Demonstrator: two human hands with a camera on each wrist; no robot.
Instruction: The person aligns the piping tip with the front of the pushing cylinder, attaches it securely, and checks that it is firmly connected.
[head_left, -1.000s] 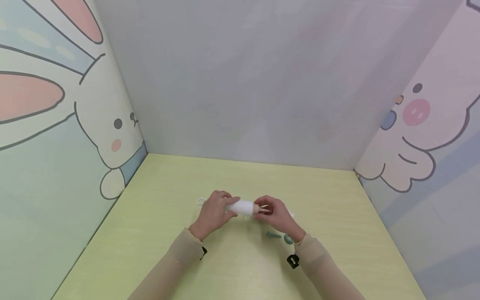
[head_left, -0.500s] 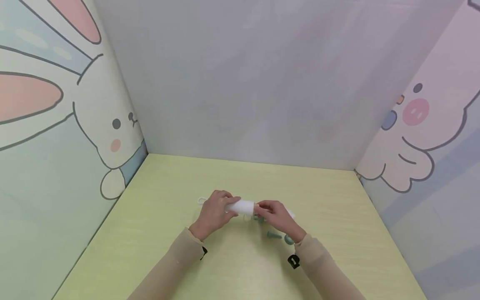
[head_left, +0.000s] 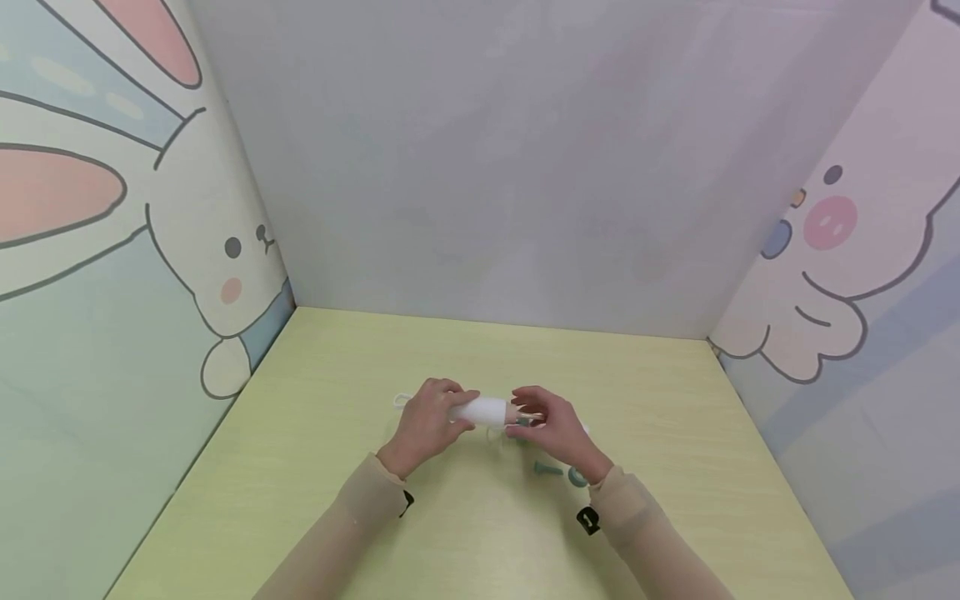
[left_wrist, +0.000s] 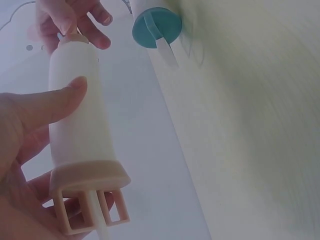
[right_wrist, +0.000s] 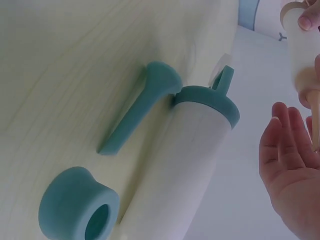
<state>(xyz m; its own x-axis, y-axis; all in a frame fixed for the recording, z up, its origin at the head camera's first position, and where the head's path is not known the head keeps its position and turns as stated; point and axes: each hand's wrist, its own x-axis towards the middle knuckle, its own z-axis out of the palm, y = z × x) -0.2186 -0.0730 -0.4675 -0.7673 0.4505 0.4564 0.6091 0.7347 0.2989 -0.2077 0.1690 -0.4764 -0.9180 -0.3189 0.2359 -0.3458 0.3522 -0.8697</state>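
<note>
A white cylinder with beige ends lies across between both hands. My left hand grips its body, thumb along the side. Near this hand, the left wrist view shows a beige flanged cap with square loops and a white strip running through. From the cylinder's other end a thin beige stick sticks out. My right hand is around that stick, its fingers fairly straight and spread apart in the right wrist view. Its thumb is mostly hidden there.
A similar white cylinder with a teal looped cap lies on the table beyond my right hand. Nearer are a teal flared peg and a teal ring-shaped piece. Printed walls enclose the pale table.
The right fingers closed together over the stick half a second ago and are now spread apart, baring it again. My left hand and the white cylinder stay nearly in place.
</note>
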